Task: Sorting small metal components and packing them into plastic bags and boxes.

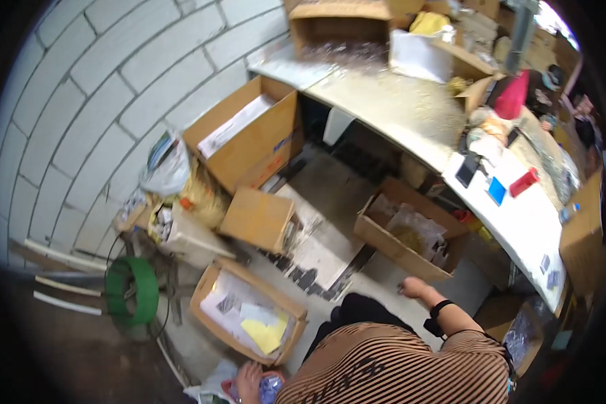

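Observation:
At the lower edge, my left hand is closed at the rim of a red basket, close against my left side. Bluish-purple, clear-wrapped items show inside it; their exact kind is too small to tell. My right hand hangs out in front of me, just short of an open cardboard box on the floor. Its fingers are curled, and a small dark patch shows at their tips. Whether they hold anything is hidden. A black band circles that forearm.
An open carton with papers lies left of me, near a green ring-shaped roll. Further off are a closed box and a tall carton. A long white table curves along the right, with a person beyond it.

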`<state>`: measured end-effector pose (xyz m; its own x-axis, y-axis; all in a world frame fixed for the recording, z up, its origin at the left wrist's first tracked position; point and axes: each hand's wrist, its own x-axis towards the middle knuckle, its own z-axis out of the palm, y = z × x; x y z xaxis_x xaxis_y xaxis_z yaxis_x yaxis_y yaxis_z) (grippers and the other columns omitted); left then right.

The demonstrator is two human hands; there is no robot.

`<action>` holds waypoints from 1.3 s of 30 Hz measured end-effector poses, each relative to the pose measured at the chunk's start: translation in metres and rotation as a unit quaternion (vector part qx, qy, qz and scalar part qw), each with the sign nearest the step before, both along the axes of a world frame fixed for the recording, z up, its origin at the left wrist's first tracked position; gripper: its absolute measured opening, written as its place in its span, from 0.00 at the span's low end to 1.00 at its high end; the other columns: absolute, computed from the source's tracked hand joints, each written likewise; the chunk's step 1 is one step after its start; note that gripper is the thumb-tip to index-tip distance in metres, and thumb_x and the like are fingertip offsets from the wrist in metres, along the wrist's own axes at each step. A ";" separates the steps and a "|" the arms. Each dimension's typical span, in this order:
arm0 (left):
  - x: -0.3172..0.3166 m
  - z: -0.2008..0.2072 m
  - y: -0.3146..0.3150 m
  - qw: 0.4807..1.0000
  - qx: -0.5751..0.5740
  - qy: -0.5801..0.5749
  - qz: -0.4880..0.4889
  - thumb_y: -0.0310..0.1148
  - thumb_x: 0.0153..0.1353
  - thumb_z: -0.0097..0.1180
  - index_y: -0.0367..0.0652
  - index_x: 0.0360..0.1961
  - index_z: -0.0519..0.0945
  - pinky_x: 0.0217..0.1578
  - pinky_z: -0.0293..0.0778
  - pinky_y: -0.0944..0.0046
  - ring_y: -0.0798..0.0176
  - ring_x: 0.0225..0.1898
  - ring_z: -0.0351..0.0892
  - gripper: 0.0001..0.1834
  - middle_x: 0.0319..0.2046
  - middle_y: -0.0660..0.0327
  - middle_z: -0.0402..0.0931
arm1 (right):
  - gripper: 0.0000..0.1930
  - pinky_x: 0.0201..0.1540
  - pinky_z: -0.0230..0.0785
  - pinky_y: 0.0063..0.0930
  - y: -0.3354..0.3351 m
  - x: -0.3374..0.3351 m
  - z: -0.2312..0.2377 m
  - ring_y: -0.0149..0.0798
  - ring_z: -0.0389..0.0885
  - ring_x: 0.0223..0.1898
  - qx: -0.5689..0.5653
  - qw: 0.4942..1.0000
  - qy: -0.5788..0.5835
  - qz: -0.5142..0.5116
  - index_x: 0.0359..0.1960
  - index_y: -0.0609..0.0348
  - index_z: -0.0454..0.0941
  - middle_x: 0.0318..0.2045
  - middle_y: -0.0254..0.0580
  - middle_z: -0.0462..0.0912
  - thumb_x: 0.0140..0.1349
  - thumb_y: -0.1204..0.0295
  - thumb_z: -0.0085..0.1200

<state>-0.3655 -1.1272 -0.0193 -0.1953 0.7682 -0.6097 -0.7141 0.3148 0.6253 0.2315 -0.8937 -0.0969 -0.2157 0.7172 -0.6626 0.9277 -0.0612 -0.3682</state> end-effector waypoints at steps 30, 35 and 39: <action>0.079 -0.242 0.799 0.130 -0.016 0.593 -0.795 0.32 0.54 0.49 0.49 0.39 0.81 0.57 0.54 0.43 0.59 0.48 0.76 0.12 0.45 0.60 0.78 | 0.08 0.28 0.66 0.39 0.238 0.075 -0.030 0.46 0.77 0.25 -0.164 0.890 -0.001 -0.426 0.28 0.68 0.76 0.20 0.50 0.78 0.52 0.74 0.49; 0.085 -0.251 0.773 0.189 0.052 0.480 -0.855 0.30 0.51 0.52 0.40 0.34 0.81 0.39 0.73 0.50 0.48 0.41 0.79 0.10 0.39 0.47 0.78 | 0.07 0.16 0.67 0.29 0.257 0.026 -0.046 0.39 0.79 0.19 -0.227 0.778 0.117 -0.574 0.36 0.66 0.75 0.24 0.47 0.80 0.56 0.79 0.47; 0.216 -0.253 0.817 0.175 0.090 0.371 -0.907 0.38 0.50 0.55 0.39 0.36 0.80 0.42 0.74 0.55 0.49 0.42 0.78 0.15 0.37 0.51 0.79 | 0.10 0.19 0.69 0.28 0.229 0.033 -0.065 0.38 0.81 0.23 -0.238 0.707 0.142 -0.651 0.39 0.67 0.75 0.27 0.47 0.81 0.57 0.81 0.45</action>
<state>-0.1492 -0.3105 -0.2722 0.4960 -0.0299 -0.8678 0.7592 -0.4701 0.4501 0.2649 -0.6649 -0.1616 0.2491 0.1415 -0.9581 -0.1368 -0.9742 -0.1795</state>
